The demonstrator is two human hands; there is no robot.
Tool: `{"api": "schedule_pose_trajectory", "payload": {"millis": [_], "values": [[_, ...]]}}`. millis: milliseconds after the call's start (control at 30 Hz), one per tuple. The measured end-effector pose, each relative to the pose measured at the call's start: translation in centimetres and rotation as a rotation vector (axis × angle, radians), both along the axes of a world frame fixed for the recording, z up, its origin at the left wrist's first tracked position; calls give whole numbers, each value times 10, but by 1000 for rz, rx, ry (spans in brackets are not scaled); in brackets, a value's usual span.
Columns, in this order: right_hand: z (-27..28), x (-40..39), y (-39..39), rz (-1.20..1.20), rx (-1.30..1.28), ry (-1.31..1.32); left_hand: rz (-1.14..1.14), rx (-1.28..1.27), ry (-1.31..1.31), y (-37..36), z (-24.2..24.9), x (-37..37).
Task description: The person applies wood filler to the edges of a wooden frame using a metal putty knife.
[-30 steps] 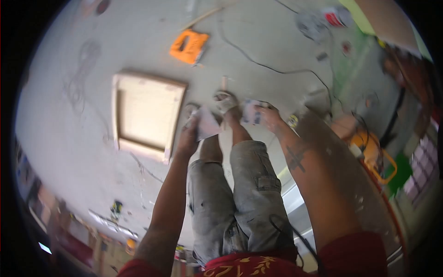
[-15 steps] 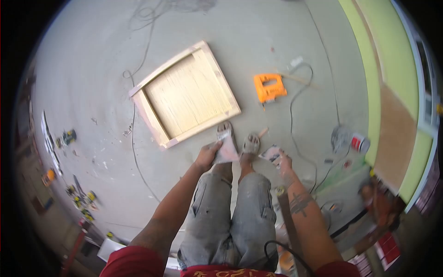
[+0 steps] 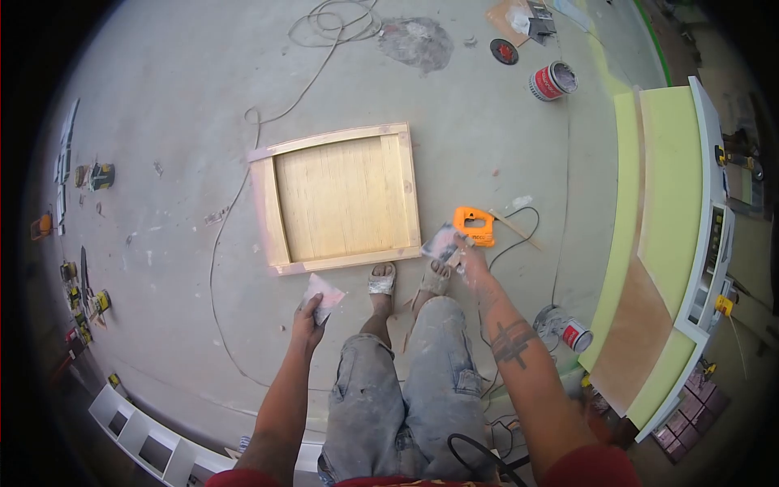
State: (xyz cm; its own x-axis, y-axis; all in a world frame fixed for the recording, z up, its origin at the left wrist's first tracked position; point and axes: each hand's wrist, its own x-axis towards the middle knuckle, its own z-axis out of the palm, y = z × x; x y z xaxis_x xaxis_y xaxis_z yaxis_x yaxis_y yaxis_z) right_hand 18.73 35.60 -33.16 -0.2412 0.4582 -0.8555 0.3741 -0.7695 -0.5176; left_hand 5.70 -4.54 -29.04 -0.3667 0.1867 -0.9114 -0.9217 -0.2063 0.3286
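My left hand is closed on a pinkish, roughly square piece, held a little below the wooden panel. My right hand grips a flat putty tool with pink and dark smears on its blade. The pale wooden panel, with a raised frame and pink patches at its left side and corners, lies on the floor in front of my feet. Just beyond my right hand is an orange power tool with a cable.
An open can and a round lid stand farther off. Another can is at the right, near a long green and brown board. Cables cross the floor; white shelving is at lower left.
My view has turned, and the panel appears more upright in it. My left hand has moved left, and my right hand has come up beside the orange tool. Both still hold their pieces.
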Motion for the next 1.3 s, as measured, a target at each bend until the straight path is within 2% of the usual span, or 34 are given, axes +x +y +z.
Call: {"api": "schedule_pose_trajectory", "payload": {"millis": [167,233,333,467,533,567,600,633,667,700,733,767,800,867,933,1000,1100,1200,1300], "values": [[-3,-12,124,-21,-50,149,-21,-7,73,32,7,-14],[17,-36,165,-154,62,144,25,-11,-17,53,-1,-32],[28,-47,251,-208,89,92,91,-14,-26,117,5,-72],[25,-64,364,-240,328,-90,59,-55,80,214,6,-126],[-4,-72,430,-203,386,-185,-48,-73,138,267,3,-155],[-30,-80,472,-225,422,-135,-146,-92,218,294,-3,-174],[-75,-81,519,-229,453,-83,-229,-119,292,322,-15,-182],[-114,-73,551,-225,466,-55,-183,-113,310,352,-34,-189],[-117,-91,580,-236,354,-68,-174,-111,302,380,-53,-200],[-158,-79,615,-234,413,-326,-89,-123,198,422,-67,-210],[-153,-96,645,-219,450,-281,-9,-122,101,477,-85,-216],[-145,-115,673,-204,485,-235,-99,-121,44,530,-106,-220],[-143,-139,700,-182,634,-255,-162,-121,13,581,-122,-225],[-159,-159,762,-42,699,-311,-298,-21,-30,685,-136,-240],[-147,-191,799,-47,634,-344,-326,1,-51,761,-146,-249],[-157,-214,830,-11,548,-316,-386,148,-22,823,-146,-254],[-184,-226,864,174,483,-274,-681,73,75,867,-130,-245],[-201,-237,885,727,550,-633,-808,34,-39,867,-136,-235],[-214,-247,881,771,540,-702,-744,49,-115,846,-152,-234]]}}
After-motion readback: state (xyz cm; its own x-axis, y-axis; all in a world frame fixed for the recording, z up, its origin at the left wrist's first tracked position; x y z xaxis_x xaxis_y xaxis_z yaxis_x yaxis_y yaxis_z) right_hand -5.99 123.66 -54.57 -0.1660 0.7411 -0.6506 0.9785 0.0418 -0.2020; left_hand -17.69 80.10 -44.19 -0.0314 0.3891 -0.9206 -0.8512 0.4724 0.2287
